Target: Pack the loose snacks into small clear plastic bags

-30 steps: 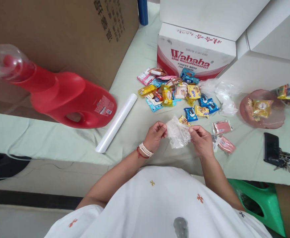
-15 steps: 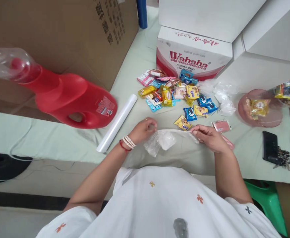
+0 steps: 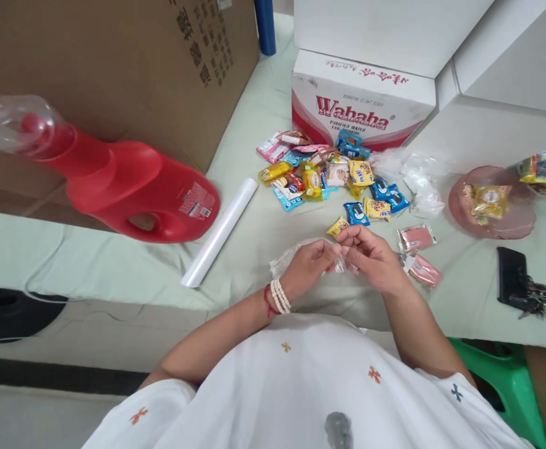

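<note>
My left hand (image 3: 309, 267), with white beads and a red cord at the wrist, meets my right hand (image 3: 371, 257) over the near part of the table. Both are closed, fingertips pinched together on a clear plastic bag (image 3: 280, 263). Part of the bag spreads out left of and behind my left hand; the rest is hidden by my fingers. Just beyond my right fingertips lies a small yellow snack packet (image 3: 337, 227), partly covered by that hand. Further back is a pile of colourful wrapped snacks (image 3: 313, 178).
Left are a red jug (image 3: 146, 187) and a white roll (image 3: 219, 234). A Wahaha carton (image 3: 361, 106) stands behind the snacks, with crumpled clear bags (image 3: 422, 187) beside it. To the right are pink packets (image 3: 423, 269), a pink bowl (image 3: 460, 212), and a phone with keys (image 3: 511, 277).
My left hand has moved right along the bag to meet my right hand, which shifted slightly left. The bag's edge, stretched between them before, is now gathered at the fingertips.
</note>
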Demonstrator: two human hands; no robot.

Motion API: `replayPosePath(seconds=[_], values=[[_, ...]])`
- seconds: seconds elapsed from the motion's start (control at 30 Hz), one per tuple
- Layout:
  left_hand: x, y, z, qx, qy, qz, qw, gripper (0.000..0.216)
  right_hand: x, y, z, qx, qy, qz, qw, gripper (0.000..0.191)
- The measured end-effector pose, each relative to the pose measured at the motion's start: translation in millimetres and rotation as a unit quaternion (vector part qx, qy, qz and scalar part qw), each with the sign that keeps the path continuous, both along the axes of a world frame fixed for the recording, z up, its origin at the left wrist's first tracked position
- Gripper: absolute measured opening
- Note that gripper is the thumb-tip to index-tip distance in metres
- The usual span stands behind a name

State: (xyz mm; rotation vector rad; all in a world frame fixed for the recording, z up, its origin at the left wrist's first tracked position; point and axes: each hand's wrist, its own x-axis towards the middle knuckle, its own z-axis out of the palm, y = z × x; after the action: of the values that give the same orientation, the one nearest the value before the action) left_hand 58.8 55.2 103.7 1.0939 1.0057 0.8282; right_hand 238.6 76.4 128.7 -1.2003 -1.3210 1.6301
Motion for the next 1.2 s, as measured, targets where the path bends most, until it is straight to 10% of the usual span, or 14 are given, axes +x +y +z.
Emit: replayPosePath(seconds=[0.23,0.6,0.8,0.93,1.07,1.2], values=[[-23,21,-16.3,0.012,-0.031,0.108,0.994,0.039,12,-14,-33.0,0.066,-0.008,-0.246,0.967,0.019],[-23,-3,-22.1,0.166,0.115,0.000,0.979,0.027,15,-17,-41.4,0.230,-0.257,-0.039,0.938,0.038],[-41,0,-26.0,0.081,0.032,0.046,0.995,0.032,0,7,-44.7,0.017,-0.074,-0.095,0.993,0.034],[-51,-2,-39.9,0.037,0.056,0.114,0.991,0.024,-9,7,-58.5,-0.156,0.042,-0.143,0.976,0.048],[-46,-10,-34.0,0.168,0.192,0.175,0.951,0.014,-21,-5,-64.0,-0.155,0.044,-0.171,0.972,0.049],[-27,-11,-18.8,0.293,0.280,0.096,0.909,0.021,-29,-14,-54.9,-0.097,0.015,-0.156,0.983,0.045]])
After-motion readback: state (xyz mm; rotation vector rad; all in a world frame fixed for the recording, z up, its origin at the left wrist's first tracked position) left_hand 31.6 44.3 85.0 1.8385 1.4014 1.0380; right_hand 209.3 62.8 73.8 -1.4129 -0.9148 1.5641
